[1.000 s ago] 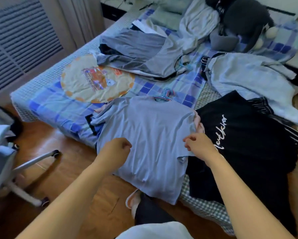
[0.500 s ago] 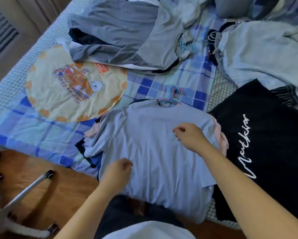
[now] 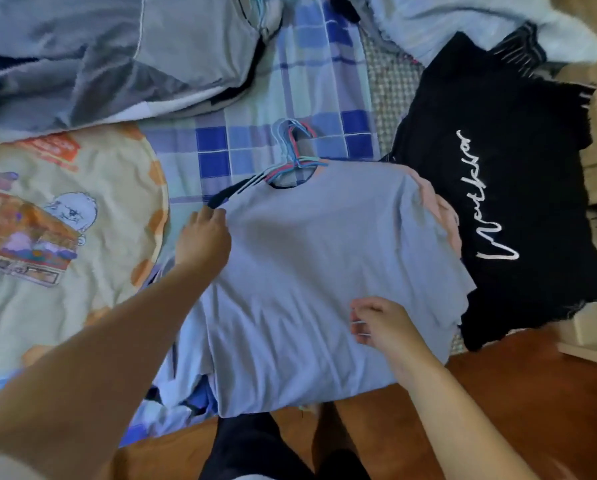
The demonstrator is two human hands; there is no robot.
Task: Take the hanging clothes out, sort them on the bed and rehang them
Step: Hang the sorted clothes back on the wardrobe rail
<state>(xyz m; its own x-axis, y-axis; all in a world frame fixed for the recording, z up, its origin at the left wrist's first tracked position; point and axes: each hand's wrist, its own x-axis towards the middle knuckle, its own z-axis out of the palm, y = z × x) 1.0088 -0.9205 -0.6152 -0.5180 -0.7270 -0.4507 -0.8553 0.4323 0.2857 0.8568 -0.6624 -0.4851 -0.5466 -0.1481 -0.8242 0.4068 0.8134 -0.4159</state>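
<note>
While the light blue T-shirt lies atop a hangered pile at the bed's edge, the left hand seemingly grips its shoulder; the right hand, fingers curled, pinches its lower front.

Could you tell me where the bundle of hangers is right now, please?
In the head view, the hangers lie at the centre on the checked bedsheet, hooks poking from the neck of the light blue T-shirt, left of the black shirt.

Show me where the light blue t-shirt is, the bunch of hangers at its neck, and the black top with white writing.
light blue t-shirt (image 3: 324,271), head view, middle of its chest
hangers (image 3: 292,147), head view, on the bundled hooks
black top (image 3: 532,202), head view, plain fabric right of the white writing
</note>
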